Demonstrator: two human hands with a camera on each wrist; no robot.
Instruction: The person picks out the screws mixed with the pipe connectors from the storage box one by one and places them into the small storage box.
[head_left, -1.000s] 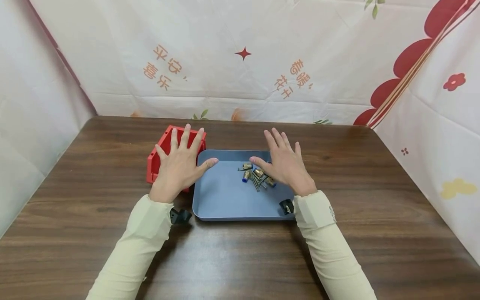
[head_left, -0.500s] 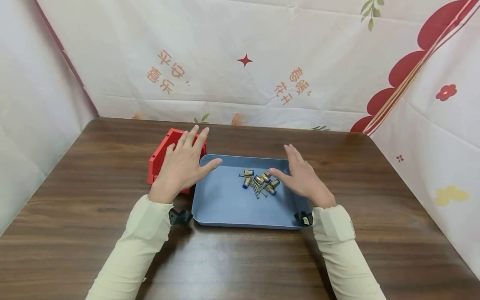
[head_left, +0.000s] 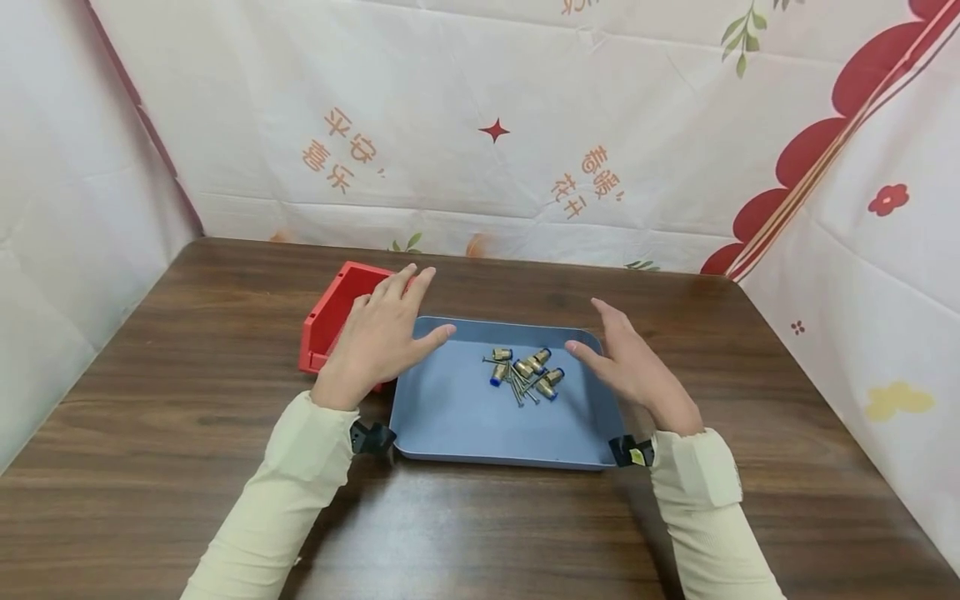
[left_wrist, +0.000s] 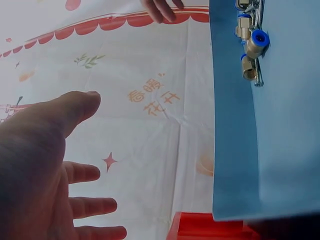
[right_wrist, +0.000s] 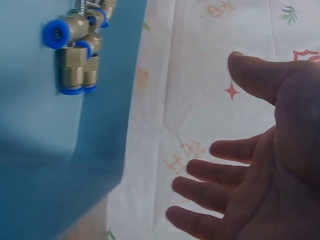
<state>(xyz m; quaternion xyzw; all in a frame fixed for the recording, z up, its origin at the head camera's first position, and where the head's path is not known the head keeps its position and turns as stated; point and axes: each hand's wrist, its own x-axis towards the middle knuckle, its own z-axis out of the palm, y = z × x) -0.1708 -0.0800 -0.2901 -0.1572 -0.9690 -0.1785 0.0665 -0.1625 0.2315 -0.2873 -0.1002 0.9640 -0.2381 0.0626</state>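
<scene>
A: Where does the heap lie from the fingers?

B: In the head view, the brass push-in fittings [head_left: 547, 389] and metal screws [head_left: 517, 395] sit in one pile at about four o'clock from the left hand's [head_left: 381, 337] thumb tip and eight o'clock from the right hand's [head_left: 633, 371]. The pile lies between the two hands, apart from both.

A: And the fingers themselves?

B: On the left hand they are extended and fanned, the thumb well out to the side; it holds nothing. The right hand's are nearly straight, with gaps showing in its wrist view and the thumb held apart; that hand holds nothing either.

A: What about the rest, counted?

B: One blue-grey tray [head_left: 450, 417], with the pile slightly toward one o'clock from its middle. One red bin [head_left: 318, 329] at ten o'clock from the tray, partly hidden behind the left hand. At least six fittings show, with blue collars on several; they overlap, so the exact number cannot be told. At least four screws lie crossed among them, also too tangled for a sure count. Tray and bin share one wood-grain table [head_left: 465, 533].
</scene>
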